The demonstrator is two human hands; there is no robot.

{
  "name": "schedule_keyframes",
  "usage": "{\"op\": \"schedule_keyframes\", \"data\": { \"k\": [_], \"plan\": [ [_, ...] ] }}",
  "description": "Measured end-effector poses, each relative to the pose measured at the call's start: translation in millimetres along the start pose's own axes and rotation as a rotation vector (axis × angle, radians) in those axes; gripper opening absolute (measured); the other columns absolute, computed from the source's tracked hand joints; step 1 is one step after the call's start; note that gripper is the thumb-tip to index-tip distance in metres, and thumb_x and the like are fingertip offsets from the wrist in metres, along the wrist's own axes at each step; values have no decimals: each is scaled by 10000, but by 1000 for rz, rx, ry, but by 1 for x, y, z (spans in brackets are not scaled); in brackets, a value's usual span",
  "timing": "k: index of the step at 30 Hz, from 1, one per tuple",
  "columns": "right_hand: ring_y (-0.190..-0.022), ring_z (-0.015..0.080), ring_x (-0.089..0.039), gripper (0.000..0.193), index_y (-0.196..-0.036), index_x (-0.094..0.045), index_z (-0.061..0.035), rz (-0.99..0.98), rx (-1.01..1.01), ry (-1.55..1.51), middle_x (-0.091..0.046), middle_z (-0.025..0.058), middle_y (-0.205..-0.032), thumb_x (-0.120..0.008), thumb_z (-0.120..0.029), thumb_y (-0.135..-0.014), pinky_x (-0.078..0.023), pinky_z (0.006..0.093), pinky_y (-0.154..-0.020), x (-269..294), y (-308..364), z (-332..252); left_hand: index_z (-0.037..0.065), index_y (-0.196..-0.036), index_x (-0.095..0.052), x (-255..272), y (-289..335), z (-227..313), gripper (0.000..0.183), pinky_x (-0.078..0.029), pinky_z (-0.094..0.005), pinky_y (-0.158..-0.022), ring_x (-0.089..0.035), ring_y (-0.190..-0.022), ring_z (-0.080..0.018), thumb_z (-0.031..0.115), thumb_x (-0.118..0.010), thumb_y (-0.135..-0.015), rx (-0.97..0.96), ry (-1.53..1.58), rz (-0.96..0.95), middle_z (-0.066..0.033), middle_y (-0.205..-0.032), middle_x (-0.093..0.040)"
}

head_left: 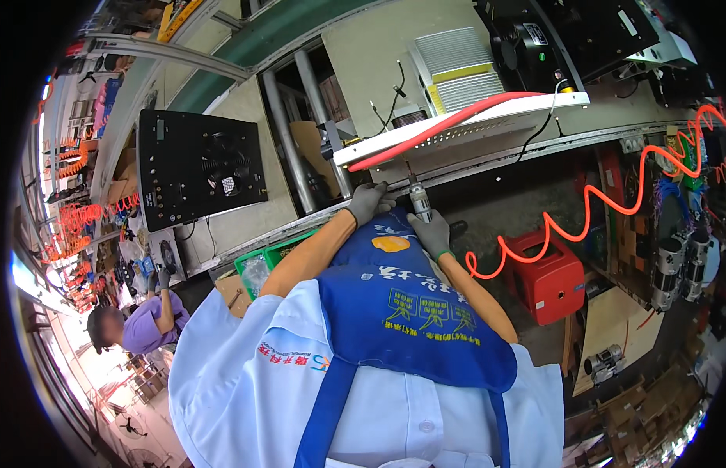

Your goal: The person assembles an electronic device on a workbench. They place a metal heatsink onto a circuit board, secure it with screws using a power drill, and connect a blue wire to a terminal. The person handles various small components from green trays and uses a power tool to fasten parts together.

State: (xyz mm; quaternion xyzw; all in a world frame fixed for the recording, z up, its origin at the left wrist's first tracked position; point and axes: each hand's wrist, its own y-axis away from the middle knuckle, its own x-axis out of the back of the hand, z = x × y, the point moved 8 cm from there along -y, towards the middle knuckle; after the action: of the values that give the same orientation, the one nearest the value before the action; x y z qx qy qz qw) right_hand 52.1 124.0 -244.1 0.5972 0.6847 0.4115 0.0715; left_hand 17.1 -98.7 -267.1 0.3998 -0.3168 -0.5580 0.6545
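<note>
One power driver (pixel 419 201): ok so head view, it's in the right hand (pixel 431 232), grey-gloved fingers wrapped round the silver body, bit pointing up by the white panel (pixel 499 117), can't tell if it's touching

Left hand (pixel 368 205): also grey-gloved, near the table (pixel 370 66) edge just left of the driver, fingers a bit curled, honestly can't tell if it's gripping anything

White panel: perforated, lying across the near side of the table, red tube (pixel 449 127) running along it

Behind it: silver finned block (pixel 460 66) and a black fan (pixel 527 51)

Left side: black fan box (pixel 203 168)

Right side: orange coiled hose (pixel 593 201) above a red case (pixel 546 281)
</note>
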Motion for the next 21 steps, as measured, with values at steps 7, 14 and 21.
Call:
{"op": "schedule_keyframes", "data": {
  "k": [7, 14, 21],
  "plan": [
    [-941, 375, -717, 543, -1003, -697, -1, 12, 27, 39, -726, 239, -956, -771, -496, -793, -531, 444, -842, 2, -3, -1, -19, -1212, -587, -14, 7, 18, 334, -596, -310, -599, -734, -759, -235, 278, -528, -1071, -89, 62, -14, -178, -1050, -746],
    [-950, 291, -709, 619, -1160, -704, 16, -72, 170, 12, -742, 201, -1037, -775, -485, -804, -523, 422, -867, 15, 12, 3, -15, -1077, -673, -16, -12, 4, 209, -594, -338, -583, -744, -760, -259, 171, -629, -993, -264, 188, 30, -148, -936, -741],
    [-718, 222, -649, 445, -933, -689, 21, -127, 316, 174, -692, 140, -792, -808, -380, -783, -507, 397, -706, 56, 40, 23, 37, -955, -671, -52, 14, 11, 197, -486, -262, -507, -618, -607, -127, 233, -653, -970, -484, 230, -118, -59, -760, -653]
  ]
}}
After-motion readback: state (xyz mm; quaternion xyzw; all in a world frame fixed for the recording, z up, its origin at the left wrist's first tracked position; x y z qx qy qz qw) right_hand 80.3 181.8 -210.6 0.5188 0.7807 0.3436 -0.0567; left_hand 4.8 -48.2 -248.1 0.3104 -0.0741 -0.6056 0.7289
